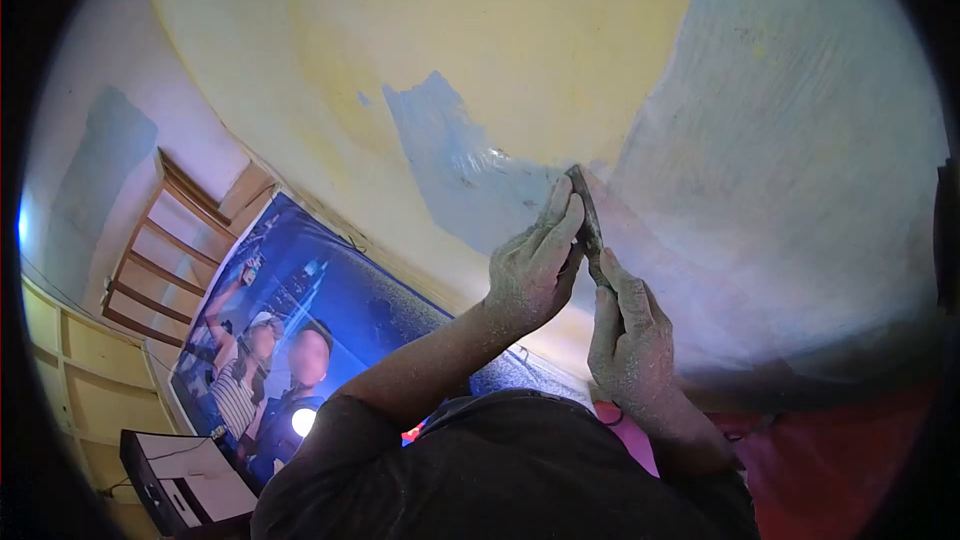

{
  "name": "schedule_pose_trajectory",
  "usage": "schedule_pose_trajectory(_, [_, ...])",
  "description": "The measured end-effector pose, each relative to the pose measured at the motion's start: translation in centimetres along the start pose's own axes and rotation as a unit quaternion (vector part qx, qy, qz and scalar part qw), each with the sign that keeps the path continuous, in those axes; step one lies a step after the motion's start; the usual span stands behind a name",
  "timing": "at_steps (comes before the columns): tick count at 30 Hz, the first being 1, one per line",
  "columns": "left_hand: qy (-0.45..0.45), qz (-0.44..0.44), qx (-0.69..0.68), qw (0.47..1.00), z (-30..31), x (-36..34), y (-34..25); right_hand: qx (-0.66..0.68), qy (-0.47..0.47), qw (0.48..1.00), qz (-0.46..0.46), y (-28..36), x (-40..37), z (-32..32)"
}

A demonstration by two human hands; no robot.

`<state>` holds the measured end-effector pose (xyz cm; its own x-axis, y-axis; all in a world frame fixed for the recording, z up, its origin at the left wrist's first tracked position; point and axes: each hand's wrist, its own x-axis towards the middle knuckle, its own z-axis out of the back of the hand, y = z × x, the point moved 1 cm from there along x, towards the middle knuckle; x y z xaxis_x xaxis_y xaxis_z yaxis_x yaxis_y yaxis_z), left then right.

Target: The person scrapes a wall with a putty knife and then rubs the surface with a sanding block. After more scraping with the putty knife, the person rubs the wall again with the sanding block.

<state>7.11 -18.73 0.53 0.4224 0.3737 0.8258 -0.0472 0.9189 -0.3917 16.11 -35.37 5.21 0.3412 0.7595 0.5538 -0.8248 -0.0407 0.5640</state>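
Both hands are up at the wall (520,40), working one tool between them: a narrow, dark putty knife (583,202), its tip touching the plaster right where the yellow paint meets a smear of grey-blue filler (460,180). The left hand (530,280) has its fingers pressed together and laid along the blade from the left, pinching it near the top. The right hand (632,345) sits just below and to the right. It is closed round the lower end of the knife with the forefinger stretched up along it, so the handle itself is hidden. The two hands are almost touching. Both are dusted pale with powder, and so is the left forearm.

To the right of the knife the wall is covered by a much larger grey skimmed area (800,190), streaked and uneven. The left and upper parts of the wall are bare yellow.

Well to the left, lower down, hangs a big blue poster (330,290) with printed figures, and a bright spot of light glares off its lower part. Left of the poster is a slatted wooden rack (170,250). Near the bottom left corner is a dark box with a white face (185,480). A reddish-pink surface (850,460) shows at the lower right, past the person's dark shirt (500,470).
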Motion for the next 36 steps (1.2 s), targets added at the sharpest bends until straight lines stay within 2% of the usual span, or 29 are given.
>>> schedule_pose_trajectory(4, [-0.027, -0.011, 0.018, 0.999, 0.6, 0.5, 1.0, -0.023, 0.009, 1.000, -0.005, 1.1, 1.4, -0.7])
schedule_pose_trajectory(7, [-0.007, 0.005, 0.023, 1.000, 0.7, 0.4, 0.7, -0.015, 0.019, 1.000, -0.013, 0.4, 0.9, -0.5])
schedule_pose_trajectory(10, [-0.010, -0.018, 0.025, 0.999, 0.1, -0.2, 0.6, -0.009, 0.010, 1.000, -0.008, 0.3, 0.4, -0.4])
schedule_pose_trajectory(13, [-0.028, 0.011, 0.038, 0.999, 0.7, 0.5, 1.3, -0.028, 0.019, 0.999, -0.014, 0.7, 1.7, -1.4])
schedule_pose_trajectory(14, [-0.051, -0.022, 0.031, 0.998, 0.6, 0.6, 2.0, -0.019, 0.014, 1.000, -0.002, 0.9, 1.9, -1.6])
schedule_pose_trajectory(17, [-0.024, 0.009, 0.037, 0.999, 0.9, 0.4, 1.2, -0.021, 0.027, 0.999, -0.016, 0.7, 1.2, -1.3])
schedule_pose_trajectory(20, [-0.017, 0.003, 0.017, 1.000, 0.5, -0.2, 1.4, -0.021, -0.012, 0.999, 0.032, -0.1, 0.4, -1.5])
schedule_pose_trajectory(22, [-0.015, 0.019, 0.018, 1.000, 0.7, 0.0, 1.6, -0.026, 0.002, 1.000, 0.018, 0.1, 1.5, -2.1])
schedule_pose_trajectory(25, [-0.053, -0.025, 0.041, 0.997, 1.3, 0.7, 2.7, -0.024, 0.007, 1.000, 0.004, 0.5, 2.0, -2.9])
schedule_pose_trajectory(27, [-0.027, 0.004, 0.024, 0.999, 1.5, 0.2, 2.1, -0.017, 0.004, 1.000, 0.011, 0.5, 1.6, -2.8])
schedule_pose_trajectory(32, [-0.014, -0.008, 0.003, 1.000, 1.4, -0.1, 2.0, -0.020, -0.008, 0.999, 0.035, 0.2, 1.1, -2.4])
schedule_pose_trajectory(36, [-0.009, -0.004, 0.019, 1.000, 1.6, 0.1, 1.9, -0.048, 0.033, 0.998, -0.010, 2.1, 1.3, -1.7])
